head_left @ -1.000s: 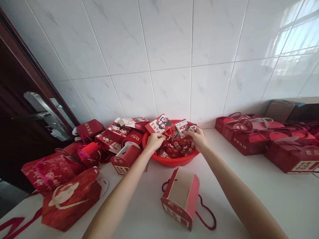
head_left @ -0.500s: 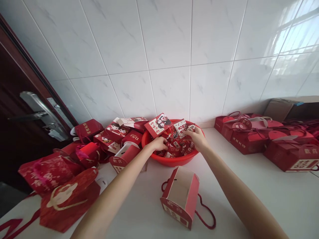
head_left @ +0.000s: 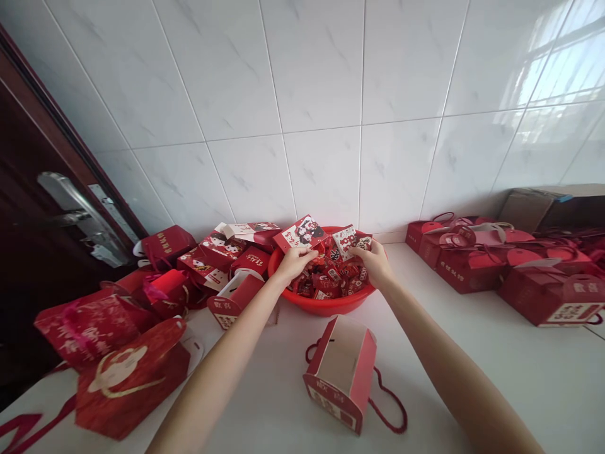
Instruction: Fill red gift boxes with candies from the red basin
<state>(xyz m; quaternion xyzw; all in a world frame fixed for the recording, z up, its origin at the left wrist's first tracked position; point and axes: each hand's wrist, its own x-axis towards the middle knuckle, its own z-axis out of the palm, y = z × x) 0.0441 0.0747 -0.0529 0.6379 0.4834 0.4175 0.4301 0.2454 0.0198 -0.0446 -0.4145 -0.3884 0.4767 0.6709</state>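
Observation:
A red plastic basin [head_left: 326,307] full of small red wrapped sweets [head_left: 328,280] stands against the wall. Over its right side, my right hand [head_left: 374,260] is closed on white-and-red packets [head_left: 346,237], held between thumb and fingers. My left hand [head_left: 296,261] is at the basin's left side with its fingers pinched together; what they hold, if anything, is hidden. Just above it, a red-and-white printed carton [head_left: 302,232] leans on the rim. In front of the basin, an open-topped red gift box [head_left: 340,372] with a cord handle rests on the white table.
Several red gift boxes and bags [head_left: 135,375] crowd the left of the table. More closed red boxes [head_left: 472,268] stand in rows at the right, before a cardboard carton [head_left: 534,205]. Behind are a tiled wall [head_left: 321,75] and, at far left, a dark door [head_left: 42,252].
My left hand has risen from the sweets toward the printed carton, and its fingers have come together. My right hand has barely moved and still grips the packets.

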